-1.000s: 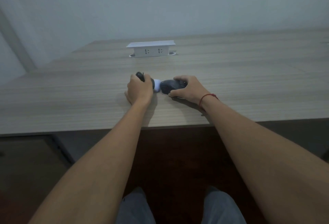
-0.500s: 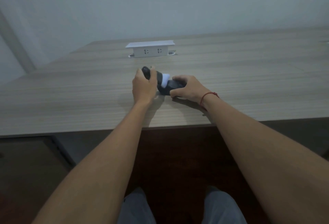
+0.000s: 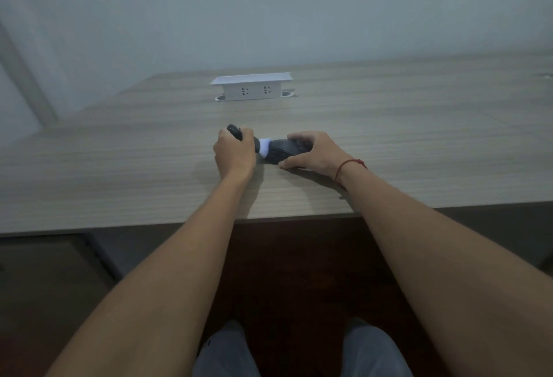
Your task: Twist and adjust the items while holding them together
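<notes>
Black brush on a black mouse, both hands busy at mid-table.

Wrapped around the dark handle of a white-tipped brush (image 3: 259, 146), the left hand (image 3: 235, 153) presses the white end against the near side of the mouse (image 3: 285, 150); the right hand (image 3: 311, 152) curls over that mouse, fingers on its far edge and thumb on the near edge, pinning it to the wooden table (image 3: 119, 173). Judging by the contact, wiping appears to be mid-way, with the rest of the shell untouched. Compared with half a second ago, the brush handle has tipped lower and leftward, and the white tip sits lower on the mouse. A white socket box (image 3: 253, 89) stands well behind.
</notes>
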`<state>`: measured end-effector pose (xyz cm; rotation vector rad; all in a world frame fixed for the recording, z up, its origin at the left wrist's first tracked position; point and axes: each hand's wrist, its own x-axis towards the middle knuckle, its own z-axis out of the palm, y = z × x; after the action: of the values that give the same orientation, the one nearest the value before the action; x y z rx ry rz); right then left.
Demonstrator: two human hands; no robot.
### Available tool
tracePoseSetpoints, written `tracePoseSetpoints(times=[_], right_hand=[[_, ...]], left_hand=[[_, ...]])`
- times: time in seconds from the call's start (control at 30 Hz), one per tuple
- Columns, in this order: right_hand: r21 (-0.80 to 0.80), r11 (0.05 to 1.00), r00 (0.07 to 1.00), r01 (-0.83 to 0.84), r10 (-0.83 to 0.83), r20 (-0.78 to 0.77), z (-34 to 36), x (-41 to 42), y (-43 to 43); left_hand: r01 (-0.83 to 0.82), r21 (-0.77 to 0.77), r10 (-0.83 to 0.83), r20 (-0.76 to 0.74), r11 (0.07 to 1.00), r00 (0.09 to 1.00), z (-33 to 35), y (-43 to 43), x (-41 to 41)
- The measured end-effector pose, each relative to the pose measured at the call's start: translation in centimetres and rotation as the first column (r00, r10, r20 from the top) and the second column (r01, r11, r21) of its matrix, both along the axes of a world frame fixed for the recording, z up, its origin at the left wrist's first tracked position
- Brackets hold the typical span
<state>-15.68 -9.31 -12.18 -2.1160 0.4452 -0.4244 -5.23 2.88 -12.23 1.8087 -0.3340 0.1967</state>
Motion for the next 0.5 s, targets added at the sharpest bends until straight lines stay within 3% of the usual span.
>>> tracePoseSetpoints(times=[0.17, 0.37, 0.43, 0.5], right_hand=[[0.046, 0.999, 1.000, -0.020, 0.021, -0.007, 0.2, 0.1, -0.1], [0.075, 0.997, 0.999, -0.033, 0.036, -0.033, 0.5, -0.2, -0.6], [0.111, 0.994, 0.999, -0.026, 0.028, -0.017, 0.5, -0.2, -0.5], [0.106, 0.994, 1.000, -0.016, 0.016, -0.001, 0.4, -0.3, -0.3]], left_hand=[[0.118, -0.069, -0.117, 0.026, 0.991, 0.993, 0.8, -0.4, -0.5], [-0.094, -0.023, 0.094, -0.016, 0.995, 0.995, 1.0, -0.1, 0.1], [-0.024, -0.060, 0.025, 0.020, 0.998, 0.999, 1.8, -0.4, -0.1], [0.064, 0.007, -0.065, 0.049, 0.998, 0.997, 2.1, -1.0, -0.5]])
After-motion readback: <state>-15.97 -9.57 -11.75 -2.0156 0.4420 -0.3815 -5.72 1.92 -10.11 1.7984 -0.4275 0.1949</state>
